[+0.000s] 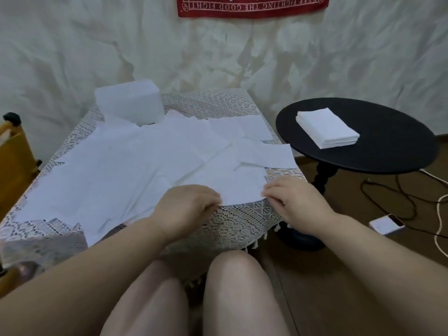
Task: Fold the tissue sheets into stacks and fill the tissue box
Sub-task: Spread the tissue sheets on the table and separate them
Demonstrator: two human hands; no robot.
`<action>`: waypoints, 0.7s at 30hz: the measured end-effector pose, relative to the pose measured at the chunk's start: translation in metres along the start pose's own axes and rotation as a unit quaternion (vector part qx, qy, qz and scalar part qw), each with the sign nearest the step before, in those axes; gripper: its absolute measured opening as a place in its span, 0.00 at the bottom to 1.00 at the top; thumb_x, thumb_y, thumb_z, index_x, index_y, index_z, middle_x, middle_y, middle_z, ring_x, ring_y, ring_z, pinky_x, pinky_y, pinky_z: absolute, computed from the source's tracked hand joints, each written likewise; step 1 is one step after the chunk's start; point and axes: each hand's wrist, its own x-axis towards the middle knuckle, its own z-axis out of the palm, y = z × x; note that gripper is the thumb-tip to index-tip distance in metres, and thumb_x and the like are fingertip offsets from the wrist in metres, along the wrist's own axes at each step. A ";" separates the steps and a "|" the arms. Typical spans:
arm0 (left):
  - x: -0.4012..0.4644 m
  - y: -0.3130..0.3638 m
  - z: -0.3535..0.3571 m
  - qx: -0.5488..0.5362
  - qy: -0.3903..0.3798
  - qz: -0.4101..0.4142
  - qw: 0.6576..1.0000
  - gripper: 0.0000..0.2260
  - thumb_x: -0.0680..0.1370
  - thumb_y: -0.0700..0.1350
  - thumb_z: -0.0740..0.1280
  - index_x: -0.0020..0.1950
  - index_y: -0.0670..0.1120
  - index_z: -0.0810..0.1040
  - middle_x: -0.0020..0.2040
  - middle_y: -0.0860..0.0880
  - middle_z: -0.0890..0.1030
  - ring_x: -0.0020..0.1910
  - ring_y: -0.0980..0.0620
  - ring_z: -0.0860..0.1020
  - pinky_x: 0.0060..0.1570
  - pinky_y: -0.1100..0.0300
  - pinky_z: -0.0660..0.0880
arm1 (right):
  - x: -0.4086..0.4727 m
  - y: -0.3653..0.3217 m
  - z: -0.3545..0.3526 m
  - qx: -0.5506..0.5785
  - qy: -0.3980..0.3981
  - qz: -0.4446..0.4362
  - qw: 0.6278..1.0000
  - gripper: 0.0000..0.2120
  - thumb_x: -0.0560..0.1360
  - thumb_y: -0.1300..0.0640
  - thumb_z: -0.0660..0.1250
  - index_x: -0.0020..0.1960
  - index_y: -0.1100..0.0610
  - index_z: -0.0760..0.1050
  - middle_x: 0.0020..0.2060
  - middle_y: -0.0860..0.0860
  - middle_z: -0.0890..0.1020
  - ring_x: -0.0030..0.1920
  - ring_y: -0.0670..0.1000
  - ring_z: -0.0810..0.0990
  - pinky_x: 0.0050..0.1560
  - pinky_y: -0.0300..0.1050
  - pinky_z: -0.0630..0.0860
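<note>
Several white tissue sheets lie spread and overlapping on a table covered with a lace cloth. The nearest sheet lies at the front right of the pile. My left hand pinches its near left corner and my right hand pinches its near right corner. A white tissue box stands at the table's far left corner. A neat stack of folded tissues rests on a round black side table to the right.
A phone and cables lie on the brown floor at right. A yellow wooden chair stands at the left edge. My knees are under the table's front edge. A draped white sheet with a red banner hangs behind.
</note>
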 end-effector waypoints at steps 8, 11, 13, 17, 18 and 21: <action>0.049 -0.010 -0.029 0.004 0.013 -0.074 0.997 0.14 0.77 0.55 0.65 0.57 0.50 0.82 0.61 0.54 0.79 0.58 0.53 0.77 0.56 0.60 0.70 | 0.033 0.025 -0.028 0.024 0.033 0.184 0.982 0.16 0.75 0.50 0.67 0.61 0.56 0.78 0.60 0.49 0.79 0.62 0.52 0.75 0.62 0.45 0.67; 0.090 -0.009 -0.025 -0.015 0.021 -0.090 0.996 0.17 0.76 0.53 0.68 0.63 0.49 0.78 0.66 0.53 0.76 0.58 0.52 0.77 0.58 0.63 0.66 | 0.056 0.038 -0.027 0.013 -0.018 0.210 0.977 0.22 0.74 0.47 0.68 0.65 0.54 0.74 0.64 0.48 0.76 0.65 0.50 0.72 0.63 0.43 0.65; 0.113 -0.009 -0.012 -0.023 -0.013 -0.102 0.994 0.20 0.75 0.54 0.69 0.65 0.50 0.76 0.67 0.53 0.75 0.61 0.53 0.75 0.60 0.62 0.65 | 0.067 0.043 -0.020 0.011 -0.054 0.219 0.974 0.25 0.72 0.44 0.69 0.66 0.53 0.73 0.64 0.48 0.76 0.64 0.50 0.73 0.61 0.43 0.66; 0.129 -0.010 0.010 -0.001 -0.104 -0.123 0.987 0.10 0.75 0.53 0.68 0.55 0.55 0.78 0.58 0.51 0.81 0.57 0.50 0.77 0.57 0.57 0.71 | 0.066 0.054 -0.004 -0.002 -0.095 0.242 0.966 0.25 0.71 0.40 0.68 0.61 0.53 0.75 0.56 0.50 0.80 0.56 0.53 0.77 0.55 0.47 0.72; 0.129 -0.012 0.012 0.011 -0.099 -0.120 0.988 0.04 0.75 0.52 0.67 0.48 0.56 0.77 0.53 0.49 0.82 0.53 0.48 0.78 0.54 0.55 0.72 | 0.065 0.057 -0.001 -0.002 -0.084 0.244 0.966 0.23 0.71 0.40 0.68 0.59 0.54 0.76 0.53 0.50 0.81 0.54 0.53 0.77 0.53 0.48 0.72; 0.128 -0.016 0.013 0.014 -0.062 -0.109 0.992 0.08 0.77 0.50 0.65 0.49 0.50 0.82 0.48 0.49 0.84 0.49 0.47 0.79 0.49 0.53 0.74 | 0.062 0.061 0.004 0.002 -0.057 0.238 0.970 0.19 0.72 0.40 0.68 0.52 0.54 0.78 0.46 0.49 0.81 0.48 0.53 0.77 0.48 0.48 0.73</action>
